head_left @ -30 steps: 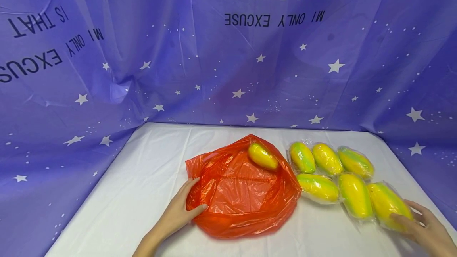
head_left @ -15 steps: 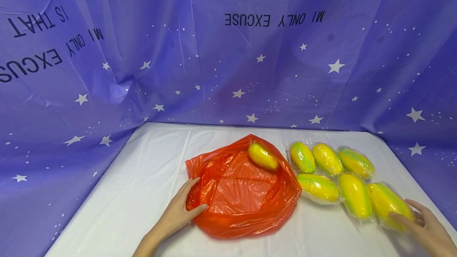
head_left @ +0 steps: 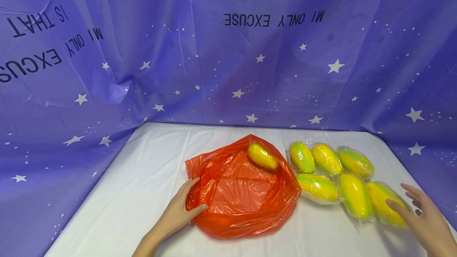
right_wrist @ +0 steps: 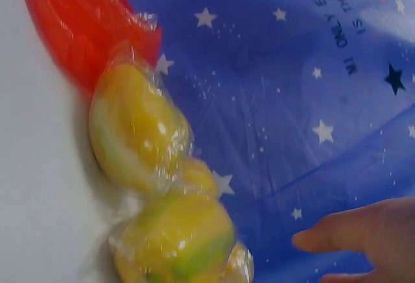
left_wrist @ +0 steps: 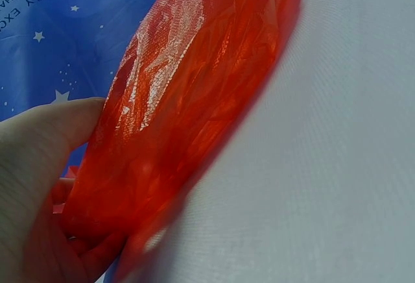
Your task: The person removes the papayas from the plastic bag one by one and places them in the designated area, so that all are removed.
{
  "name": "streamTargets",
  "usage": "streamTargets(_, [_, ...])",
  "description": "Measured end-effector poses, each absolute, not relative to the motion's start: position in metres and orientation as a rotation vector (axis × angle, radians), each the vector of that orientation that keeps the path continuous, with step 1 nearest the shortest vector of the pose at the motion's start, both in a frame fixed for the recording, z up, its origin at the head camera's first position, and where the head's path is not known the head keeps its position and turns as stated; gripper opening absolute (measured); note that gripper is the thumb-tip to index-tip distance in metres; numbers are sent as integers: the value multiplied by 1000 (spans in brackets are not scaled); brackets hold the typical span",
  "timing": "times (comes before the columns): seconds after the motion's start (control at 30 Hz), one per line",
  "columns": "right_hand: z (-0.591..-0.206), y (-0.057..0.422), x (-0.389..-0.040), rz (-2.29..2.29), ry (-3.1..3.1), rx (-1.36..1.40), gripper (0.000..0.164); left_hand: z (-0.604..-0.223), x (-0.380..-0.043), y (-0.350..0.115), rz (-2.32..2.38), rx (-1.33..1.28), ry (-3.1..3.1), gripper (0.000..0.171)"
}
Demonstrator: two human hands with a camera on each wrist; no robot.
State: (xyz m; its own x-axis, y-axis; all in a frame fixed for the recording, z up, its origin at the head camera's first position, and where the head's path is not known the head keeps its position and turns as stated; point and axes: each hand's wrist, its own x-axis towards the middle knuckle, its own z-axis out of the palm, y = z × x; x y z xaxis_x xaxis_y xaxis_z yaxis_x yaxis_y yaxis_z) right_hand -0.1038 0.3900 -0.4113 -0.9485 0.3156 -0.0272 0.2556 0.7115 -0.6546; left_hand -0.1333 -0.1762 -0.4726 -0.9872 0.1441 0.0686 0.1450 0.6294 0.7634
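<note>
My left hand (head_left: 180,207) grips the left rim of an open red plastic bag (head_left: 242,223). In the left wrist view, the bag's side (left_wrist: 175,95) lies between the thumb and the fingers. A yellow-green mango (head_left: 263,156) rests at the back of the bag's mouth. To the right, my right hand (head_left: 421,213) is raised near the closest wrapped mango (head_left: 383,205), fingers spread and holding nothing. Its thumb overlaps that mango in the head view. The right wrist view shows a finger apart from the wrapped mangoes (right_wrist: 136,127).
Several more mangoes in clear wrap, such as one wrapped mango (head_left: 355,195), lie in two rows right of the bag. They sit on a white-covered table (head_left: 150,162). A purple star-printed curtain (head_left: 214,70) surrounds the table's back and sides.
My right hand has let go of the nearest right mango and lifted slightly away from it, its fingers opening. The left hand and the bag have stayed in place.
</note>
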Motion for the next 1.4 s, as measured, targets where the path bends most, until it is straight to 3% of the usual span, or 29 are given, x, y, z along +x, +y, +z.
streamTargets(0.27, [-400,364,-110,1145,-2543,-280,63,-472,-134,-176,-1330,-249,-2837,81])
streamTargets(0.7, [-383,310,-137,1311,-2523,92,44,-473,-134,-177,-1319,-254,-2829,82])
streamTargets(1.4, [-376,217,-178,1693,-2536,460,38,-473,-134,-177,-1334,-250,-2834,82])
